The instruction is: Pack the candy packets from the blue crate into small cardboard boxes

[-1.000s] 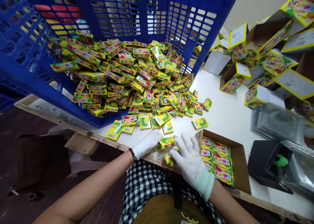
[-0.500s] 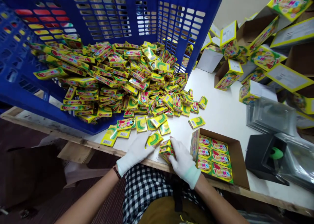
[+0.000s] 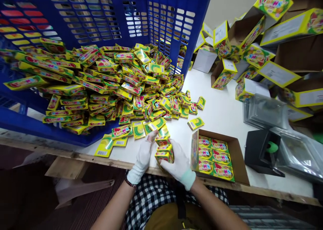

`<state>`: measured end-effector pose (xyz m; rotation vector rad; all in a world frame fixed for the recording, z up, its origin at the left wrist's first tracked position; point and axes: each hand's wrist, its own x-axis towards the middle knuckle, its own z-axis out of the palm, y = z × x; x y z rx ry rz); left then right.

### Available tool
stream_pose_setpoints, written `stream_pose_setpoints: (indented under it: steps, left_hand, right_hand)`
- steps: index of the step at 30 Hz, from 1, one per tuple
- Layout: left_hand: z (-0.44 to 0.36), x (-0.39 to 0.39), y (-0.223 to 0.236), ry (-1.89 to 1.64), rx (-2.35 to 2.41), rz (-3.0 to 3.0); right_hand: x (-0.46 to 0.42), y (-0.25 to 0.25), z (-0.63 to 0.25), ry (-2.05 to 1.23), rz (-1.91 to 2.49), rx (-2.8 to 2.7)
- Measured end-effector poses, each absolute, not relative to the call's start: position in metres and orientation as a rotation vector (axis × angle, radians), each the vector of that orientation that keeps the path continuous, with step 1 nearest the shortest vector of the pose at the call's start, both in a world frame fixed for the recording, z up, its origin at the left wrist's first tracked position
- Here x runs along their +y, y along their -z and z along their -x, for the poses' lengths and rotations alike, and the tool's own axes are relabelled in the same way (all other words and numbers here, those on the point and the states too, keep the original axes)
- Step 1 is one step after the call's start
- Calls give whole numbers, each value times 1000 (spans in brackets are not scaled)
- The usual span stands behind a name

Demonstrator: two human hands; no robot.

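White knit gloves cover both hands. My right hand [image 3: 178, 164] is shut around a small stack of yellow printed packets [image 3: 164, 152], held just above the white table top [image 3: 222, 105]. My left hand [image 3: 143, 154] stands on its edge beside that stack, its fingertips against a loose yellow packet [image 3: 156, 124]. Whether those fingers grip it, I cannot tell. A large heap of the same packets [image 3: 108, 85] spills from a tilted blue plastic crate [image 3: 161, 21] onto the table. To my right sits an open cardboard box [image 3: 214, 157] with packets in neat rows.
Printed yellow cartons [image 3: 223, 73] stand and lean at the back right. Clear plastic trays [image 3: 264, 110] and a black holder [image 3: 262, 151] with a green part lie at the right. A wooden table edge [image 3: 75, 154] runs across the front, above my checked lap.
My right hand has gathered the packets into a taller stack. My left hand has turned onto its edge and moved closer. The whole view has shifted left.
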<state>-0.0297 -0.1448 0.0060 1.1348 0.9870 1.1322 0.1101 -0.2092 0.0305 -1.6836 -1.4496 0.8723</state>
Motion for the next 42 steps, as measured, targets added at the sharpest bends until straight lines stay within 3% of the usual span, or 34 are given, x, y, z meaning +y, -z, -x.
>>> stream_pose_setpoints:
  steps: [7, 15, 25, 31, 37, 42]
  left_hand:
    - [46, -145, 0, -924, 1361, -1461]
    - [48, -153, 3, -948, 1163, -1453]
    - [42, -157, 3, -952, 991, -1225]
    - [29, -164, 5, -832, 1207, -1304]
    - [29, -150, -2, -893, 1071, -1051]
    - [13, -131, -43, -1001, 917, -814]
  right_hand:
    - [-195, -53, -104, -579, 1844, -2155]
    - [-224, -13, -117, -821, 1704, -1781]
    - [-228, 22, -126, -806, 1507, -1753]
    - [-218, 21, -120, -611, 1438, -1971]
    - [-201, -12, -108, -616, 1792, -2112]
    - [-211, -98, -160, -746, 1659, -1901]
